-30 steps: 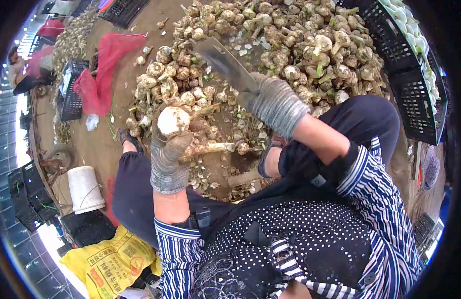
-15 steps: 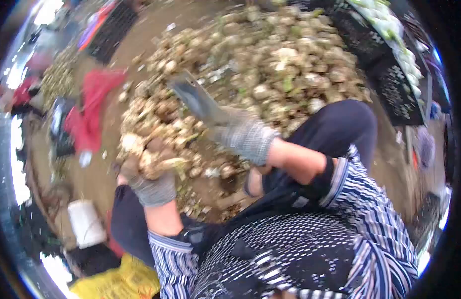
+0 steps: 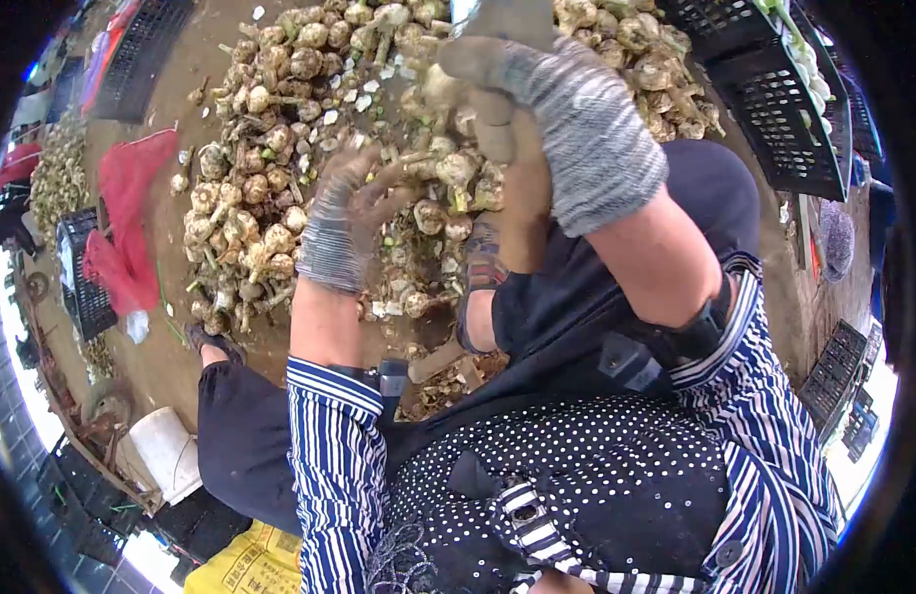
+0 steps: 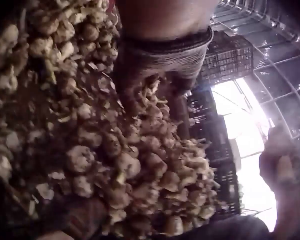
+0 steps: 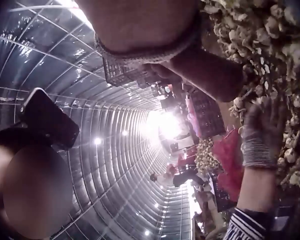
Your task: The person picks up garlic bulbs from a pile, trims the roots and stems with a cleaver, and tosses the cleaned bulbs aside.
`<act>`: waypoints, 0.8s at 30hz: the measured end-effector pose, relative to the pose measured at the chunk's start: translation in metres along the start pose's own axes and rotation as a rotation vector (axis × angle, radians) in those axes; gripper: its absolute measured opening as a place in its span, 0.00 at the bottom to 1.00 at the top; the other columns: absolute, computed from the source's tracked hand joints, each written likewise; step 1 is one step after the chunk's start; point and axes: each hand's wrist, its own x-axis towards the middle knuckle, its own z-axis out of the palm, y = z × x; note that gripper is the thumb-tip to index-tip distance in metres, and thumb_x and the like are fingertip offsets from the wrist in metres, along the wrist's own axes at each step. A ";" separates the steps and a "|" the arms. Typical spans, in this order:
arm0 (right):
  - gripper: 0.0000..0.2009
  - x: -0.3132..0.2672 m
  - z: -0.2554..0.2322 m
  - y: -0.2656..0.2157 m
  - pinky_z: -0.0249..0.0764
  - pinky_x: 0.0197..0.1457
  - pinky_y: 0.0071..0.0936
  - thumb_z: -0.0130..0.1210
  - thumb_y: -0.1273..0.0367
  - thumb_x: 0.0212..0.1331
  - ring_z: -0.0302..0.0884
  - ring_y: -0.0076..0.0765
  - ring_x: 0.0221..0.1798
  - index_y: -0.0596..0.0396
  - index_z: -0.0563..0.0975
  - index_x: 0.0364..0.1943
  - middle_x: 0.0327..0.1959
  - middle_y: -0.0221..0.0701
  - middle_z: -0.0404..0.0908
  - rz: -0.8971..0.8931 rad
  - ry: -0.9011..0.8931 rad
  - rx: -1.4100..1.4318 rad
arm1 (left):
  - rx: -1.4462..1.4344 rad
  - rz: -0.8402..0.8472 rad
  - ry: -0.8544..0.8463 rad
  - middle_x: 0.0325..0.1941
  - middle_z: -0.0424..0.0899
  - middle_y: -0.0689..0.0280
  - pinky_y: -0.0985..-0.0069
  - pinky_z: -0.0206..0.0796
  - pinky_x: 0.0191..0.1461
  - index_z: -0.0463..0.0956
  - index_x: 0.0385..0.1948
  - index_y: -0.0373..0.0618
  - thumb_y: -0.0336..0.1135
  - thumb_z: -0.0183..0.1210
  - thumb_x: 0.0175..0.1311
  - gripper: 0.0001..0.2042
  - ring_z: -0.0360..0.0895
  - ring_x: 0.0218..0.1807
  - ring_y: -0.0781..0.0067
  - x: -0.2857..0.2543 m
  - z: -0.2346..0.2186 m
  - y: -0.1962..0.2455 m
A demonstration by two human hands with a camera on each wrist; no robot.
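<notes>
My left hand (image 3: 344,223), in a grey knit glove, reaches over the garlic bulbs (image 3: 255,243) with its fingers apart and blurred by motion; nothing shows in its palm. The fingertips come close to a bulb with its stalk (image 3: 458,170). In the left wrist view the gloved left hand (image 4: 157,67) hangs right over heaped bulbs. Gripped in my gloved right hand (image 3: 586,129) is a broad-bladed knife, its wooden handle (image 3: 525,203) pointing down toward my knee. The blade (image 3: 512,22) points away from me and is partly cut off by the top of the head view.
Black plastic crates (image 3: 784,109) stand at the right, one with pale trimmed garlic (image 3: 809,59). A red mesh bag (image 3: 131,233) lies on the ground at the left beside another crate (image 3: 82,272). Nearer are a white bucket (image 3: 168,453) and a yellow sack (image 3: 248,562).
The trimmed, white-faced bulb that my left hand held is gone from it, and that hand has moved over the pile. My right hand has lifted the knife, its blade now pointing away.
</notes>
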 end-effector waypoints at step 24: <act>0.12 -0.020 0.011 0.016 0.61 0.19 0.16 0.55 0.67 0.56 0.65 0.16 0.19 0.61 0.77 0.40 0.20 0.22 0.70 0.269 -0.072 0.079 | 1.461 0.042 0.295 0.52 0.74 0.53 0.68 0.67 0.55 0.64 0.56 0.42 0.43 0.65 0.45 0.34 0.72 0.54 0.55 0.027 -0.123 -0.065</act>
